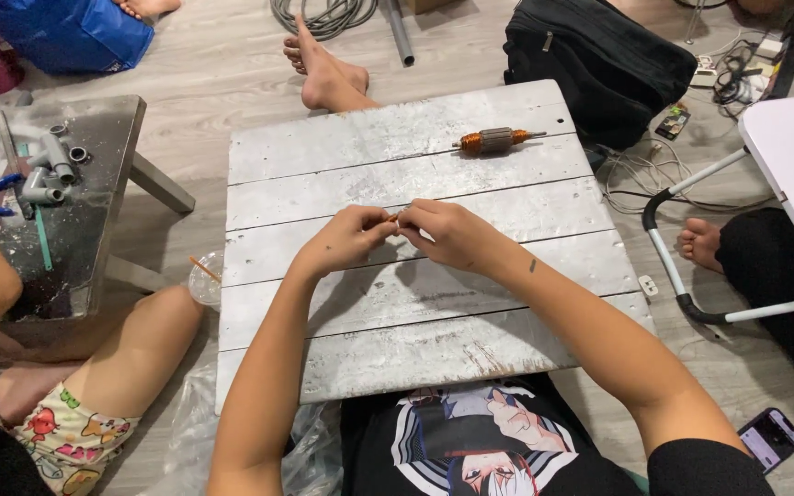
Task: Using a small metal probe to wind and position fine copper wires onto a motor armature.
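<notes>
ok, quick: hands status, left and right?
Left hand: closed, pinching one end of a small copper-coloured piece.
Right hand: closed, pinching its other end over the white board.

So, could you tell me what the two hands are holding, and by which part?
The left hand and right hand pinch a small orange-brown piece between their fingertips, one at each end. What it is cannot be told.

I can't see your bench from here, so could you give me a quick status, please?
Left hand and right hand pinch a small copper piece together. Motor armature lies apart on the white board. Nothing between.
</notes>
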